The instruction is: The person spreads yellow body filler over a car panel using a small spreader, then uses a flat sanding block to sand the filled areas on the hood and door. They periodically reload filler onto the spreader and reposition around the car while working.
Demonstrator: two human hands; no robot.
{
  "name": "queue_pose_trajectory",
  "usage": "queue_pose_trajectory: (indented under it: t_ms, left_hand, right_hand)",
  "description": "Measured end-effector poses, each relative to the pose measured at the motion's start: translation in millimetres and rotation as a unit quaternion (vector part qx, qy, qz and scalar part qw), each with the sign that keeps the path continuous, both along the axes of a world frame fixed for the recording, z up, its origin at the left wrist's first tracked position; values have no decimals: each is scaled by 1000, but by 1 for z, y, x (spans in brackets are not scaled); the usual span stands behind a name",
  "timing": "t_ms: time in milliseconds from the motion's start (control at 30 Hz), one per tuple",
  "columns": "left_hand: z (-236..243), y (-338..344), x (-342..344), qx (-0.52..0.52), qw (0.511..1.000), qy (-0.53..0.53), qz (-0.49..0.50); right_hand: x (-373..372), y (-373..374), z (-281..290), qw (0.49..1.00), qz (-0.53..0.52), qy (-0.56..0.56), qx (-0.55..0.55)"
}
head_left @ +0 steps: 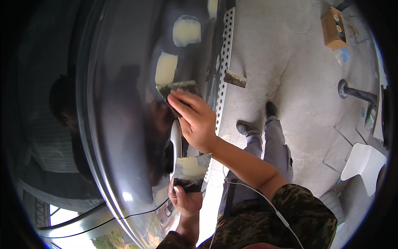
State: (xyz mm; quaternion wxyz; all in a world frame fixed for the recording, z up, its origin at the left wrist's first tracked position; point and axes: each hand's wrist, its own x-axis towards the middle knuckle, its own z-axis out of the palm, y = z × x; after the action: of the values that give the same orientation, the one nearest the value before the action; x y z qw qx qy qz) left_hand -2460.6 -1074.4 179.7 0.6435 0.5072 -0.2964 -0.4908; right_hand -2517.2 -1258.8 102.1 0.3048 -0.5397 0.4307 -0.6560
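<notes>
From here I see the right grip [199,124] pinching a dark spreader [185,88] over the black car panel [124,45], its edge at the lower end of a cream patch [166,68]. The left grip [186,202] clasps a flat plate [191,169] bearing cream paste, nearer the wearer. The door handle [176,143] bulges out between panel and plate, the nearest obstruction I have; a white cable [282,218] runs down the wearer's front. A second cream patch [186,31] lies farther up. The panel borders a perforated strip [224,68], and just beside that shows a small brown-edged blade [235,79]. Right of the strip I have open concrete floor [261,45], running past the shoes [271,109] to a cardboard box [334,30], a dark post [360,94] and a white chair [361,162], all well apart from both hands.
</notes>
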Motion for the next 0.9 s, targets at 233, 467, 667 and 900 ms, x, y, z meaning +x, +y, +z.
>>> queue_pose_trajectory:
  t_ms: [233,467,667,900]
  left_hand:
    - [2,-28,-20,20,996,65,54]
    - [-1,-52,-19,-12,992,125,28]
    - [1,-73,-25,-32,982,186,26]
    - [8,-67,-34,-9,973,230,-18]
  right_hand:
    - [-50,-11,11,994,-15,-57,88]
    - [-96,-25,45,848,210,-427,234]
    - [-129,25,113,863,307,-324,238]
    - [-170,53,145,946,271,120,135]
